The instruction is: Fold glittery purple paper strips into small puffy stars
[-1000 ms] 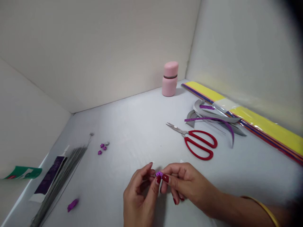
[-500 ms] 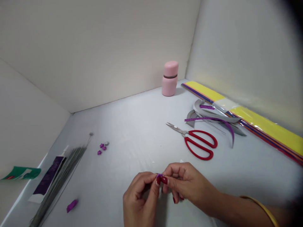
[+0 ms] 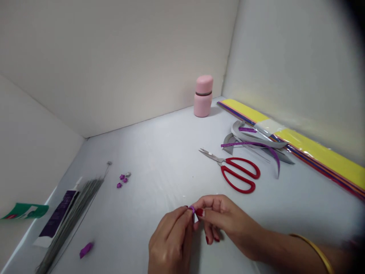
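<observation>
The left hand (image 3: pixel 171 239) has rolled over since half a second ago, hiding its thumbnail. Its fingertips pinch a small purple piece (image 3: pixel 192 209) tightly, and the right hand (image 3: pixel 228 217) nips its other side between nearly closed thumb and forefinger, nearer the person than the scissors (image 3: pixel 220 160).

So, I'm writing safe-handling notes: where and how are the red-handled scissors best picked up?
Probably by the red handle loops, with the right hand coming from the near right: the scissors lie flat, loops toward that side, while the pointed blades face left and away.
</observation>
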Available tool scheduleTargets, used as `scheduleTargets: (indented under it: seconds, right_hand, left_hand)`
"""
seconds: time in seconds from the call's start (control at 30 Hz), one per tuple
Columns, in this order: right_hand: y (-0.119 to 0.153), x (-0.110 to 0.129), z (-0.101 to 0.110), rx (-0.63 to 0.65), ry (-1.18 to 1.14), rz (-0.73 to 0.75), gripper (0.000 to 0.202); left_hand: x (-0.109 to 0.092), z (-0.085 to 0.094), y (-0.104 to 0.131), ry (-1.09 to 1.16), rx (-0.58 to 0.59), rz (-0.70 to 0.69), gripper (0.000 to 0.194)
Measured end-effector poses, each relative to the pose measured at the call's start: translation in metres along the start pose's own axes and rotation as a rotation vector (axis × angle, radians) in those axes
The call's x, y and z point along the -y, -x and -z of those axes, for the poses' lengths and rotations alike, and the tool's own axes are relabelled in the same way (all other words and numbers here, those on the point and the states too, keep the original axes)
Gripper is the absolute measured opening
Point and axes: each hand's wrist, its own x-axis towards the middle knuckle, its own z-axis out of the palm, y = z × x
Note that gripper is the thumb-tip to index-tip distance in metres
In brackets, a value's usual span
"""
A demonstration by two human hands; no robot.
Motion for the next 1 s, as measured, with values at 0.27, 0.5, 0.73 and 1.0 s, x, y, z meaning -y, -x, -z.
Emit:
scheduleTargets:
  seconds: [0.27,0.5,0.73,1.0]
  right_hand:
    - [-0.002,-0.001,0.002,-0.001,0.0,-0.015,0.013]
    - [0.0,-0.002,-0.001,-0.008,0.092,0.042,0.011]
    - [0.002,-0.006,-0.003,0.0,0.146,0.1,0.013]
    - [0.0,-0.002,0.0,-0.033,0.146,0.059,0.018]
  left_hand:
    - [-0.005,-0.004,0.0,0.161,-0.042,0.154,0.024]
    - [-0.016,-0.004,-0.007,0.458,-0.134,0.511,0.015]
    - [-0.017,-0.006,-0.005,0.617,-0.145,0.718,0.013]
    - [-0.009,-0.001,-0.012,0.981,-0.005,1.096,0.016]
